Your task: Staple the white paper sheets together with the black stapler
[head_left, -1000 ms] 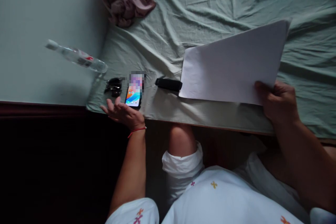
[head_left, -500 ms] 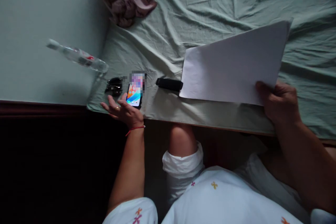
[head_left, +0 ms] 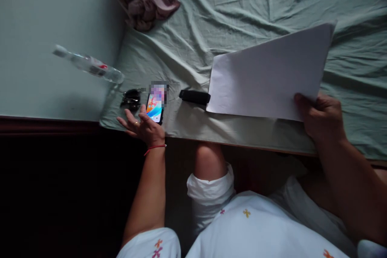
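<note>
My right hand point(head_left: 321, 118) is closed on the near right corner of a large white sheet of paper point(head_left: 267, 75), holding it just above the pale green bedsheet point(head_left: 229, 12). My left hand point(head_left: 141, 125) lies at the bed's near edge with its fingers spread, touching the bottom end of a lit phone point(head_left: 156, 104). A red thread circles that wrist. Dark sunglasses point(head_left: 131, 99) lie just left of the phone. A slim black object point(head_left: 194, 96) lies between the phone and the paper.
A clear plastic bottle point(head_left: 88, 65) lies on its side against the pale wall at left. A crumpled pink cloth point(head_left: 152, 1) sits at the bed's far left corner. My knee shows below the bed's wooden edge. The floor at left is dark.
My left hand has crept up onto the phone's lower end, its fingers now over the screen's bottom. The right hand and the paper have stayed put.
</note>
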Demonstrator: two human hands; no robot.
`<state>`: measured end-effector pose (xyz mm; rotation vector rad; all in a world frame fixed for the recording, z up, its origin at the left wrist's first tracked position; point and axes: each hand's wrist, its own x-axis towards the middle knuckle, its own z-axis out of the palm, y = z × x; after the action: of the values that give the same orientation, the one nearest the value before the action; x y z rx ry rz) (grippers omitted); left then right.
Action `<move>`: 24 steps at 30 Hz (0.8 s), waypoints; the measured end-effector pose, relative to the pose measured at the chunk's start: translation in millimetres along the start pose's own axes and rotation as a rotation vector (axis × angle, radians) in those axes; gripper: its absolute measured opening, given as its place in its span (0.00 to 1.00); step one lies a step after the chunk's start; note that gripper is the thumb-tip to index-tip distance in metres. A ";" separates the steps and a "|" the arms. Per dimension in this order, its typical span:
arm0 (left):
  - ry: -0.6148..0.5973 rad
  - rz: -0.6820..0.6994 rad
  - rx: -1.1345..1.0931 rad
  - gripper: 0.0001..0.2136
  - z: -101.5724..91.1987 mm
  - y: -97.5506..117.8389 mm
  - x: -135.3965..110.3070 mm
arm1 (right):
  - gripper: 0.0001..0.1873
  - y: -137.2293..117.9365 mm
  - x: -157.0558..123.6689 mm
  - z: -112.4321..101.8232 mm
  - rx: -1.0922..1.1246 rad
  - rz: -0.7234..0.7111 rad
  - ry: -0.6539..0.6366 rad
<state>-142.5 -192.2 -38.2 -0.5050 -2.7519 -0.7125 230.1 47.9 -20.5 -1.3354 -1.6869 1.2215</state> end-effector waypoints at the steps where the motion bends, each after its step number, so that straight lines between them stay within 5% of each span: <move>1: -0.009 -0.003 0.000 0.26 0.3 -1.5 0.5 | 0.13 0.3 0.1 -0.2 0.011 -0.004 -0.007; 14: -0.022 -0.007 0.024 0.29 -1.2 -3.6 0.5 | 0.13 0.6 -0.1 0.5 0.070 0.012 -0.008; 21: -0.140 0.062 0.092 0.48 -4.7 -5.7 -7.3 | 0.13 -2.0 -0.6 0.7 0.049 0.007 0.005; 24: -0.106 0.055 0.106 0.48 -6.8 -1.8 -7.5 | 0.13 -3.1 -0.7 1.0 0.046 0.008 0.006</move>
<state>-135.4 -199.1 -35.6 -0.6092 -2.8430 -0.5385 228.3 46.8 -17.9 -1.3188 -1.6412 1.2524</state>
